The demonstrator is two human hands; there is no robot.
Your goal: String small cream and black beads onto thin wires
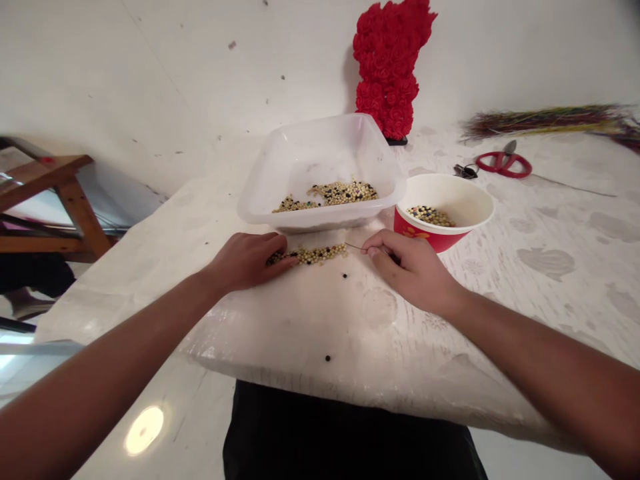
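A narrow row of small cream and black beads (320, 255) lies on the tabletop in front of me. At its left end rests my left hand (255, 260), thumb and fingers apart around the beads. My right hand (407, 267) is closed in a pinch on a thin wire (355, 247), whose tip points left toward the row's right end. Something dark shows within the right hand, too hidden to name. Behind the row stands a translucent plastic tub (320, 217) with more beads. Beside it, a red and white paper bowl (450, 239) also holds beads.
Two stray black beads, one nearer (327, 359) and one farther (345, 275), lie on the plastic-covered table (280, 327). Red-handled scissors (504, 163), a black clip (465, 171) and a bundle of coloured wires (545, 123) lie right. A red rose figure (390, 67) stands behind.
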